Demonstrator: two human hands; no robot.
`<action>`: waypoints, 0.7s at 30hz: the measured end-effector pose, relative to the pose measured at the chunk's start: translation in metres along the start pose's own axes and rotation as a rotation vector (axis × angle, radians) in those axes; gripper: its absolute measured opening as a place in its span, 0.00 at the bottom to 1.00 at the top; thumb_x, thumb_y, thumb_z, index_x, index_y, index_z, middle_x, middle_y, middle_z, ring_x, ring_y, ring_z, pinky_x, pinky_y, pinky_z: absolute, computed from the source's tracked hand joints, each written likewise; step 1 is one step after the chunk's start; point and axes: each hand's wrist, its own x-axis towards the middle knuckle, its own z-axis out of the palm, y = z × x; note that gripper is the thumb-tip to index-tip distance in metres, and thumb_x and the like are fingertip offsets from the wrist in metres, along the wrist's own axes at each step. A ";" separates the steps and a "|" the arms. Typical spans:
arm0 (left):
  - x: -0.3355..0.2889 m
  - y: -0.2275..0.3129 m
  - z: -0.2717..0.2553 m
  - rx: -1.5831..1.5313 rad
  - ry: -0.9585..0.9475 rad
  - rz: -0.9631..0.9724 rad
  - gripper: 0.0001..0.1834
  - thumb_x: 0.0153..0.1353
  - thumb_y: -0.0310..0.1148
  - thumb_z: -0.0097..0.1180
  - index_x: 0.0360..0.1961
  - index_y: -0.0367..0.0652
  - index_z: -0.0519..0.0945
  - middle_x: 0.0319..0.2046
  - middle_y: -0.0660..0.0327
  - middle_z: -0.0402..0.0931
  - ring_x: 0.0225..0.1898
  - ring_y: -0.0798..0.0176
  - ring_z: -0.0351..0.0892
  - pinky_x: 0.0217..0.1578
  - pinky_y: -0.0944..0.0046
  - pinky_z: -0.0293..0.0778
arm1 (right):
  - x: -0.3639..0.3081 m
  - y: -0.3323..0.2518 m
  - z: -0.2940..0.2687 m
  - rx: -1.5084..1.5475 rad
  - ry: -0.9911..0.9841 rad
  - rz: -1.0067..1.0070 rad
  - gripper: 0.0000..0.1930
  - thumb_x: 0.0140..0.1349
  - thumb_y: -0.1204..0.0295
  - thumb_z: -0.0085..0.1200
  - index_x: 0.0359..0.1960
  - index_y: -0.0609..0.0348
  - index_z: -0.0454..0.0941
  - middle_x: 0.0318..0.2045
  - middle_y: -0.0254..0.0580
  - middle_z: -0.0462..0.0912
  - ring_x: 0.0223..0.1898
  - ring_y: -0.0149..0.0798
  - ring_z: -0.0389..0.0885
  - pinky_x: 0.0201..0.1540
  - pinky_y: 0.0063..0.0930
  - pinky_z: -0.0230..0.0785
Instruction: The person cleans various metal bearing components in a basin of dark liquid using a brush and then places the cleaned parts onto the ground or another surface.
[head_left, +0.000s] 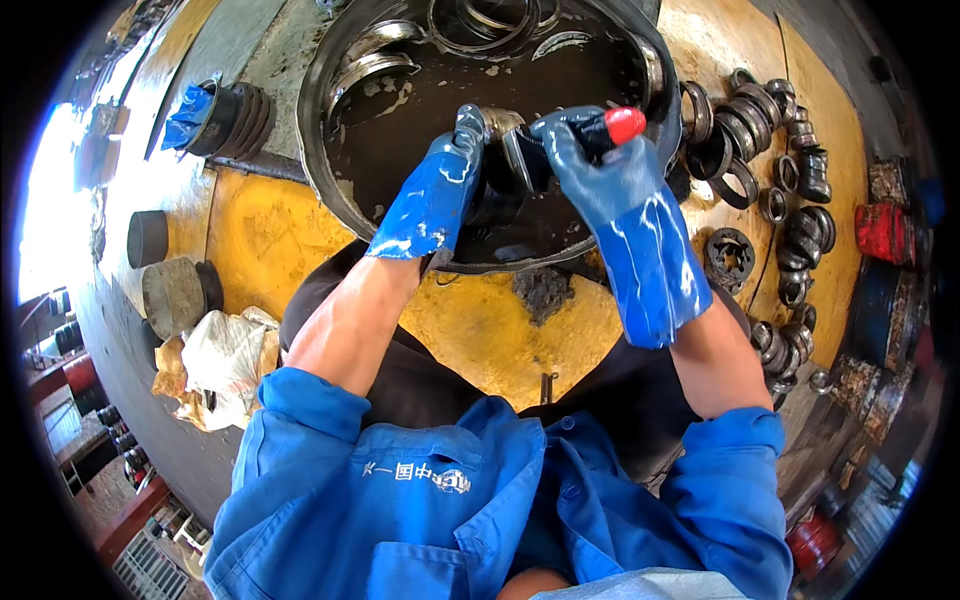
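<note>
Both my hands wear wet blue rubber gloves and are close together over a round black tub (312, 130) of dark, murky liquid. My left hand (435, 195) is closed around a metal ring (500, 124), tilted just above the liquid. In my right hand (615, 185) is a flat brush (626, 124) with a red-ended dark handle, its head held against or right beside the ring. Fingers cover part of the ring. Inside the tub, several shiny metal rings (372, 68) lean at the far side, partly under the liquid.
Many dark metal rings (740, 125) lie in rows on the yellow board to the right, beside a notched round part (729, 257). At left stand a ribbed cylinder (245, 120), grey cylinders (172, 298) and a crumpled plastic bag (230, 355). A dark clump (543, 293) lies before the tub.
</note>
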 end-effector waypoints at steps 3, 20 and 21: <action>0.009 -0.004 -0.015 -0.029 -0.024 -0.047 0.28 0.77 0.50 0.49 0.60 0.34 0.79 0.49 0.52 0.83 0.51 0.54 0.79 0.60 0.59 0.69 | -0.014 -0.005 -0.001 -0.176 -0.080 -0.133 0.07 0.63 0.71 0.66 0.40 0.59 0.87 0.31 0.45 0.89 0.33 0.34 0.89 0.40 0.26 0.80; 0.024 -0.023 -0.027 -0.277 -0.052 -0.095 0.26 0.74 0.48 0.57 0.60 0.37 0.79 0.50 0.53 0.84 0.51 0.51 0.82 0.58 0.56 0.73 | 0.015 -0.001 -0.014 0.128 -0.318 -0.247 0.08 0.65 0.79 0.64 0.45 0.61 0.86 0.35 0.40 0.89 0.36 0.29 0.86 0.42 0.26 0.81; 0.028 -0.025 -0.027 -0.299 -0.053 -0.101 0.26 0.73 0.48 0.57 0.60 0.37 0.79 0.50 0.53 0.84 0.50 0.51 0.83 0.57 0.56 0.74 | 0.024 0.000 -0.016 0.194 -0.303 -0.224 0.08 0.66 0.78 0.64 0.45 0.61 0.86 0.35 0.40 0.89 0.36 0.30 0.86 0.42 0.26 0.81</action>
